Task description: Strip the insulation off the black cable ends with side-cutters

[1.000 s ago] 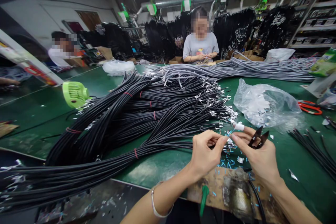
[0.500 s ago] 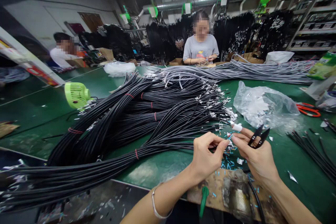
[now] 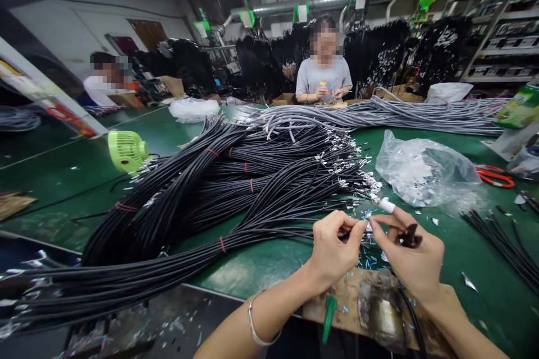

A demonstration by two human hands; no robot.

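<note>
My left hand (image 3: 336,244) is closed in a pinch on the end of a black cable. That cable joins the bundle of black cables (image 3: 177,269) running off to the left, tied with a red band. Thin wires at the cable's tip lie between my two hands, too small to make out well. My right hand (image 3: 415,255) is closed with black snips (image 3: 408,235) tucked in its palm, blades foreshortened. Its thumb and index fingertip meet at the wire ends, next to my left fingertips. White tape wraps one right finger. Blue clippings (image 3: 368,261) lie below on the green table.
A wooden board (image 3: 349,286) with a metal block (image 3: 385,314) stands at the front edge. Beyond are more black cables (image 3: 202,207), grey cables (image 3: 379,115), a plastic bag (image 3: 429,168), orange-handled scissors (image 3: 497,175) and a green fan (image 3: 125,151). A co-worker (image 3: 323,76) sits opposite.
The snips in my right hand have turned, so their blades now look shorter. The right fingers have curled in closer to the left fingertips. My left hand has barely moved.
</note>
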